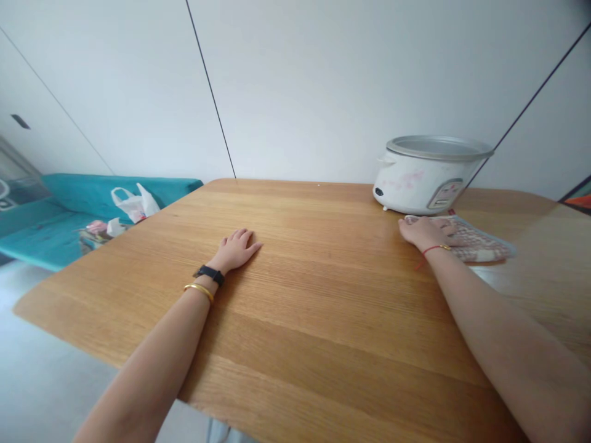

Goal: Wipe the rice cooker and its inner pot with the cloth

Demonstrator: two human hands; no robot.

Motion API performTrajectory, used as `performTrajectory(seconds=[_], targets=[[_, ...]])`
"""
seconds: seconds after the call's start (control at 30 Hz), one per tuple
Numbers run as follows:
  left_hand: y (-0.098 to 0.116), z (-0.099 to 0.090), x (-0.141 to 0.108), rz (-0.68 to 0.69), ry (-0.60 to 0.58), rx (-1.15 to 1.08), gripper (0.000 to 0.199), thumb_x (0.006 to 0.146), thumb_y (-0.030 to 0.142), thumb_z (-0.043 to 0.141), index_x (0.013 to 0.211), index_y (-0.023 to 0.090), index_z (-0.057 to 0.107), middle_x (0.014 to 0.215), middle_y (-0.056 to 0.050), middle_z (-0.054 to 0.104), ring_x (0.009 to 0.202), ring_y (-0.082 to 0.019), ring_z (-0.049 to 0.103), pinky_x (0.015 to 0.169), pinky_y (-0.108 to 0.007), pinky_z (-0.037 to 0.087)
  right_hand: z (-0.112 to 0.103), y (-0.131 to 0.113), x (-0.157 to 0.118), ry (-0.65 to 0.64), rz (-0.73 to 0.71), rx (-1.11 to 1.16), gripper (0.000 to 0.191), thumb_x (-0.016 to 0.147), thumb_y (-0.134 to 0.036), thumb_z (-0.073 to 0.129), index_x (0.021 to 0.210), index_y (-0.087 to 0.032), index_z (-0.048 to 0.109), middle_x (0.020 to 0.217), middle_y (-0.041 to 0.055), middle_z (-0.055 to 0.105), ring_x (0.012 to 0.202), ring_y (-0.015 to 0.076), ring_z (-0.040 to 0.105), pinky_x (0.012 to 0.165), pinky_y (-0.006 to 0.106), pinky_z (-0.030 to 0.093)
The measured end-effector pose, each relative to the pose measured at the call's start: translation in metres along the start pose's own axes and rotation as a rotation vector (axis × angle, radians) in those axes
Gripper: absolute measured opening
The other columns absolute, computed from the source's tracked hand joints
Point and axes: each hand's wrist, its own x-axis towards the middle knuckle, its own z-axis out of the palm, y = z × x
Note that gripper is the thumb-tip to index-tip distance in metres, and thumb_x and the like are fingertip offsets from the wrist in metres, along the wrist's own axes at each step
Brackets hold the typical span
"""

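My left hand (235, 250) rests palm down on the wooden table (295, 295), its fingers stretched out and nothing in them. A black band and a gold bangle circle that wrist. On the right, my right hand (427, 232) lies over the left end of a brown-and-white patterned cloth (480, 242), with its fingers spread across the fabric. A red string bracelet is on this wrist. Just behind the cloth stands a white rice cooker (410, 178) with a grey rim, pink flower print and a front control panel. No lid is on it, and its inside bottom is hidden.
A pale panelled wall (300, 86) rises behind the table. To the left is a teal sofa (41, 231), where a white plastic bag (133, 204) and some crumpled items (99, 231) lie. Something orange (579, 201) shows at the far right edge.
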Motion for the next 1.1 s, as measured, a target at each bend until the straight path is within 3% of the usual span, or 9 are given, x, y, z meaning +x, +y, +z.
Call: performTrajectory(seconds=[0.17, 0.3, 0.4, 0.6, 0.7, 0.8, 0.87, 1.0, 1.1], targets=[[-0.001, 0.000, -0.001, 0.004, 0.002, -0.002, 0.073, 0.102, 0.063, 0.035, 0.159, 0.017, 0.042, 0.170, -0.016, 0.034, 0.157, -0.035, 0.031, 0.126, -0.060, 0.022, -0.005, 0.005, -0.003, -0.092, -0.159, -0.125, 0.071, 0.095, -0.060, 0.048, 0.133, -0.005, 0.070, 0.149, 0.0359, 0.044, 0.136, 0.0596, 0.034, 0.101, 0.082, 0.030], [-0.002, 0.000, 0.000, 0.011, 0.004, -0.017, 0.075, 0.101, 0.063, 0.035, 0.159, 0.016, 0.042, 0.170, -0.017, 0.034, 0.158, -0.035, 0.030, 0.126, -0.062, 0.021, -0.020, -0.008, -0.018, -0.011, -0.222, -0.214, 0.066, 0.101, -0.055, 0.043, 0.130, -0.004, 0.070, 0.140, 0.0339, 0.052, 0.137, 0.0546, 0.036, 0.106, 0.078, 0.028], [-0.002, 0.000, 0.000, 0.011, 0.003, -0.014, 0.074, 0.101, 0.063, 0.035, 0.158, 0.017, 0.042, 0.170, -0.017, 0.034, 0.157, -0.035, 0.030, 0.126, -0.061, 0.021, -0.023, -0.025, -0.034, 0.020, -0.361, -0.225, 0.058, 0.101, -0.051, 0.046, 0.130, -0.008, 0.070, 0.139, 0.0288, 0.055, 0.135, 0.0517, 0.039, 0.108, 0.078, 0.026], [-0.001, 0.000, -0.001, 0.007, 0.016, -0.014, 0.075, 0.101, 0.062, 0.036, 0.162, 0.017, 0.035, 0.170, -0.018, 0.034, 0.158, -0.034, 0.031, 0.126, -0.058, 0.023, -0.002, -0.058, -0.071, -0.274, -0.751, -0.185, 0.059, 0.106, -0.058, 0.041, 0.148, -0.022, 0.058, 0.159, 0.0138, 0.043, 0.145, 0.0394, 0.036, 0.118, 0.076, 0.020], [-0.001, 0.001, -0.001, 0.003, 0.036, -0.052, 0.089, 0.100, 0.062, 0.039, 0.167, 0.010, 0.014, 0.168, -0.023, 0.034, 0.157, -0.034, 0.033, 0.125, -0.056, 0.025, 0.007, -0.063, -0.079, -0.419, -0.821, -0.190, 0.062, 0.109, -0.060, 0.035, 0.157, -0.024, 0.051, 0.166, 0.0089, 0.034, 0.152, 0.0349, 0.029, 0.122, 0.071, 0.019], [-0.001, 0.002, -0.001, -0.001, 0.052, -0.078, 0.097, 0.099, 0.061, 0.043, 0.168, 0.006, 0.001, 0.165, -0.026, 0.038, 0.156, -0.034, 0.035, 0.125, -0.055, 0.026, 0.008, -0.062, -0.080, -0.434, -0.839, -0.198, 0.061, 0.110, -0.058, 0.035, 0.159, -0.023, 0.049, 0.167, 0.0075, 0.033, 0.152, 0.0317, 0.031, 0.125, 0.063, 0.021], [-0.001, 0.001, -0.001, 0.001, 0.048, -0.066, 0.092, 0.100, 0.060, 0.042, 0.168, 0.009, 0.008, 0.166, -0.024, 0.037, 0.156, -0.034, 0.034, 0.125, -0.056, 0.026, 0.007, -0.060, -0.078, -0.423, -0.842, -0.197, 0.060, 0.110, -0.056, 0.035, 0.158, -0.023, 0.050, 0.166, 0.0078, 0.035, 0.152, 0.0315, 0.032, 0.126, 0.061, 0.022], [0.000, 0.000, -0.002, 0.013, 0.009, -0.004, 0.071, 0.102, 0.062, 0.035, 0.160, 0.022, 0.040, 0.170, -0.016, 0.035, 0.157, -0.034, 0.031, 0.126, -0.058, 0.022, 0.005, -0.061, -0.079, -0.423, -0.837, -0.196, 0.060, 0.110, -0.055, 0.036, 0.158, -0.023, 0.050, 0.166, 0.0089, 0.034, 0.152, 0.0323, 0.032, 0.125, 0.062, 0.022], [0.000, 0.000, -0.002, 0.009, 0.006, 0.007, 0.070, 0.102, 0.063, 0.034, 0.158, 0.023, 0.044, 0.170, -0.015, 0.035, 0.157, -0.034, 0.031, 0.126, -0.058, 0.022, 0.005, -0.061, -0.080, -0.424, -0.832, -0.198, 0.059, 0.110, -0.055, 0.036, 0.157, -0.023, 0.050, 0.166, 0.0081, 0.035, 0.153, 0.0315, 0.031, 0.126, 0.061, 0.022]])
